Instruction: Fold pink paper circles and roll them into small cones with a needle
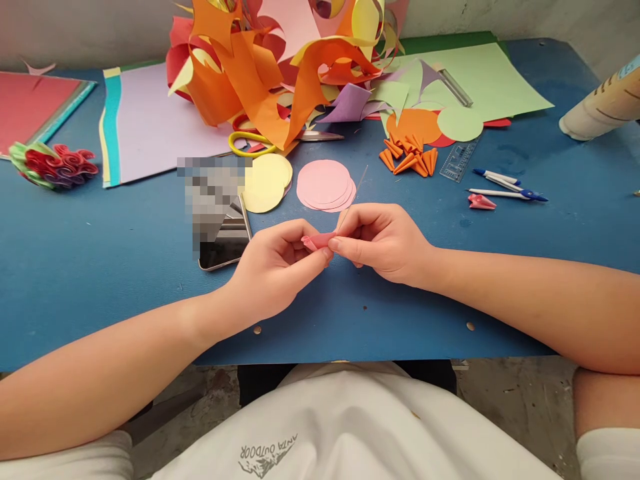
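A small rolled pink paper cone (320, 241) is pinched between my two hands above the blue table. My left hand (273, 267) grips its open, flared end between thumb and fingers. At the narrow end, my right hand (385, 241) closes thumb and fingertips on the paper. A thin needle-like stick (356, 193) rises from my right fingers. Just beyond my hands lie a stack of pink paper circles (325, 183) and a stack of pale yellow circles (267, 183). Another pink folded piece (483, 202) rests to the right.
Orange paper cones (413, 157), a clear ruler (457, 160) and pens (505, 190) lie at the right. Yellow-handled scissors (250, 142) sit under orange paper scraps (260, 67). A phone (225, 243) is left of my hands. A ruffled paper flower (55, 163) lies far left, a bottle (603, 103) far right.
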The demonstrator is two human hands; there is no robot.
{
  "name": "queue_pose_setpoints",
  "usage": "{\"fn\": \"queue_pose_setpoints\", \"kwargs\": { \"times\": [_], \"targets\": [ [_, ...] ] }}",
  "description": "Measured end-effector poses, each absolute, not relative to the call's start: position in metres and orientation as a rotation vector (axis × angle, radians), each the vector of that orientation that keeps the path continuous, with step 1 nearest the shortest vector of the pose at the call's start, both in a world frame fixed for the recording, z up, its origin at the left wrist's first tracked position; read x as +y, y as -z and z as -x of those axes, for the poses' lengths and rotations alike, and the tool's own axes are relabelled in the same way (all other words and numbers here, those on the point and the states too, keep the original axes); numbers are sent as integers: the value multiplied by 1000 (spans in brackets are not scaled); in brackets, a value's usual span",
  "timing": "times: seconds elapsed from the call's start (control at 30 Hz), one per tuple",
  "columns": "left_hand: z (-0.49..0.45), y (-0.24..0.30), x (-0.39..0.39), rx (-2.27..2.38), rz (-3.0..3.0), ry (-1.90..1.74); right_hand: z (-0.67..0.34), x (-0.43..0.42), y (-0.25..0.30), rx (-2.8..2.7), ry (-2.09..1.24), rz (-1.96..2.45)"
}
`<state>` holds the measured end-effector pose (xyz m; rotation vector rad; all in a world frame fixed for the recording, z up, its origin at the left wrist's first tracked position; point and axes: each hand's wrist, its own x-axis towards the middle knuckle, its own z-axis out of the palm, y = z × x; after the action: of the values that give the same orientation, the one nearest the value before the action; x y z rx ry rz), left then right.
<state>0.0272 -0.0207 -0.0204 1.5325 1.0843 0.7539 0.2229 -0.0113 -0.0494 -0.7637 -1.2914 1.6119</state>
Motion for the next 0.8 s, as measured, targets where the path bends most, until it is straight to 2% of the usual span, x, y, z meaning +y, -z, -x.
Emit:
{"fn": "queue_pose_setpoints", "kwargs": {
  "times": [0.43,0.8],
  "targets": [
    [-26,18,-24,1038,-1851,-828,-225,-11,50,-1322,-1652,725],
    [-25,17,-27,1000,-1827,-827,-228,-11,53,-1368,-1657,632]
  ]
}}
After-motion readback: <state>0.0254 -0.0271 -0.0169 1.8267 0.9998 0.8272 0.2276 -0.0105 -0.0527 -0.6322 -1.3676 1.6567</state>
